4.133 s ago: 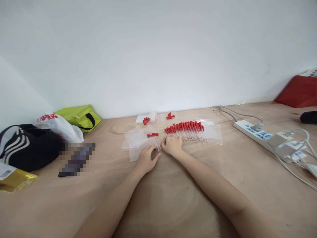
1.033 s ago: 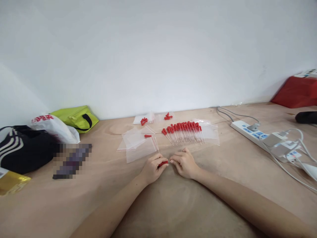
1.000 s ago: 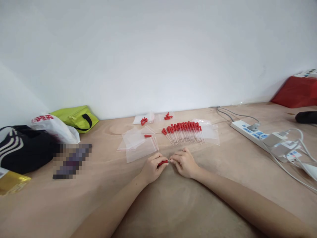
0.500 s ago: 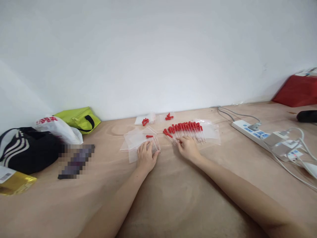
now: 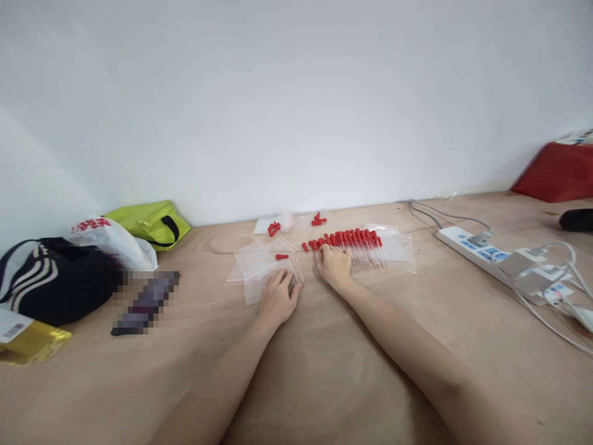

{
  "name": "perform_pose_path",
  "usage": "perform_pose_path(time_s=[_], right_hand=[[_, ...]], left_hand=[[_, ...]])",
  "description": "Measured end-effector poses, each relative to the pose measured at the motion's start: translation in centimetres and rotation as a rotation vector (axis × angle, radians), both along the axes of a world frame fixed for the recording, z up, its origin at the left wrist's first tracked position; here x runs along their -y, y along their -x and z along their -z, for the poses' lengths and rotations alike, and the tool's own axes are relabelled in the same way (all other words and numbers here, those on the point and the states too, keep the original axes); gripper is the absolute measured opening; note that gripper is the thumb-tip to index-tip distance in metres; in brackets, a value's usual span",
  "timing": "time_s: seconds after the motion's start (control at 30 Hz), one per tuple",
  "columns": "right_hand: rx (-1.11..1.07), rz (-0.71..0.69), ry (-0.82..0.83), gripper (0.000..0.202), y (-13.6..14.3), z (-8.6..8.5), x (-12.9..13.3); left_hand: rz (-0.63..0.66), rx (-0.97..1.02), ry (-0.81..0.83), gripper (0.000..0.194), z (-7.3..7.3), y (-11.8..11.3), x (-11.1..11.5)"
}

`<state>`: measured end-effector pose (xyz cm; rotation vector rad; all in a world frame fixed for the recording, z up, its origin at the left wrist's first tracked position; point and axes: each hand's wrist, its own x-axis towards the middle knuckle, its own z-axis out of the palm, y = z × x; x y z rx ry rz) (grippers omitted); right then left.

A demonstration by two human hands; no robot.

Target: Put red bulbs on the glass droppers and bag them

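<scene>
My left hand lies with its fingers stretched out over the lower part of some clear zip bags. A single red rubber bulb rests on these bags, just beyond the fingertips. Droppers with red bulbs and thin clear tubes form a fanned row to the right, partly on more clear bags. My right hand reaches over the left part of this row, its fingers curled down around a dropper and hiding several tubes. At the row's left end, one dropper lies slightly apart.
Against the wall are bags with small piles of red bulbs. A white power strip with plugs and cables is on the right, a red bag behind it. At left sit a black bag, a white plastic bag and a lime-green pouch.
My right hand has moved left along the row, onto its left part. The droppers at that end, crossed before, now lie more evenly side by side. My left hand stays on the bags.
</scene>
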<state>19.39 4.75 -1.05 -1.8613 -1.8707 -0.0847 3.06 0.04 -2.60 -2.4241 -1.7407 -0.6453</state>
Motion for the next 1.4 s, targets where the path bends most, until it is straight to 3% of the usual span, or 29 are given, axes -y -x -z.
perform_pose_path(time_s=[0.3,0.47,0.63,0.8,0.97,1.2,1.3,1.4], right_hand=[[-0.015,-0.065,0.188,0.029,3.7,-1.3,0.7],[0.081,-0.090,0.235,0.028,4.1,-1.5,1.0],[0.226,-0.201,0.144,0.027,2.1,-0.9,3.6],[0.292,-0.284,-0.089,0.027,-2.6,0.6,6.5],[0.182,-0.320,-0.289,0.030,-6.8,2.1,7.2],[0.068,-0.397,-0.294,0.025,-7.3,2.4,6.6],[0.038,-0.424,-0.269,0.024,-7.4,2.3,6.6],[0.003,-0.448,-0.239,0.021,-7.5,2.1,6.7]], left_hand=[[0.001,-0.014,0.015,0.032,0.0,0.0,0.0],[0.001,-0.001,0.031,0.030,-0.1,0.1,-0.1],[0.019,0.022,0.008,0.030,0.2,0.1,0.0],[0.012,0.073,-0.055,0.026,0.0,0.5,-0.8],[-0.051,0.058,-0.020,0.023,-2.1,1.6,-4.1],[-0.089,0.032,0.084,0.008,-3.4,2.2,-8.7],[-0.078,0.079,0.029,0.008,-3.8,1.9,-8.2],[-0.007,0.136,-0.017,0.010,-3.6,0.8,-5.2]])
